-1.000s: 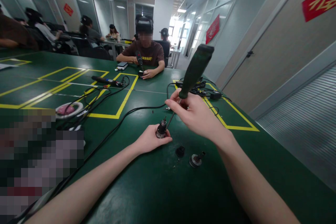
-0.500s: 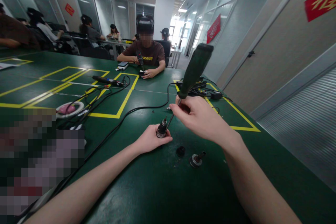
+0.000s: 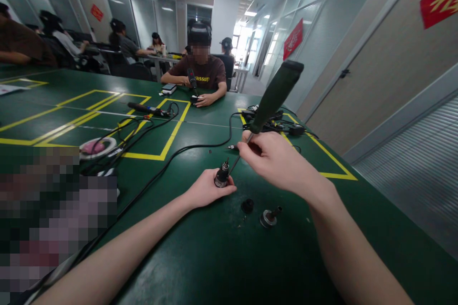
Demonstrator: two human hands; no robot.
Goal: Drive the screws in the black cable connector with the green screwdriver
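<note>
A small black and silver cylindrical metal part (image 3: 221,178) with a thin shaft on top stands upright on the table, and my left hand (image 3: 204,189) is closed around it. My right hand (image 3: 272,158) pinches the steel shank of a screwdriver (image 3: 277,96) just below its big dark green handle. The screwdriver leans to the right, its tip down at the side of the part; exact contact is hidden. Near my hands lie a black round cap (image 3: 247,206) and a metal disc with a stem (image 3: 268,218). Tiny bits are scattered beside the cap.
The green table (image 3: 171,257) carries yellow tape outlines. A black cable (image 3: 168,164) crosses it, with a dark pen-like tool (image 3: 146,109), a white tape roll (image 3: 111,144) and tangled cables (image 3: 272,121) farther off. Across the table a person (image 3: 203,69) holds a power screwdriver (image 3: 192,78).
The screwdriver handle has tipped farther to the right, with my right hand shifting slightly the same way. My left hand keeps its hold on the metal part.
</note>
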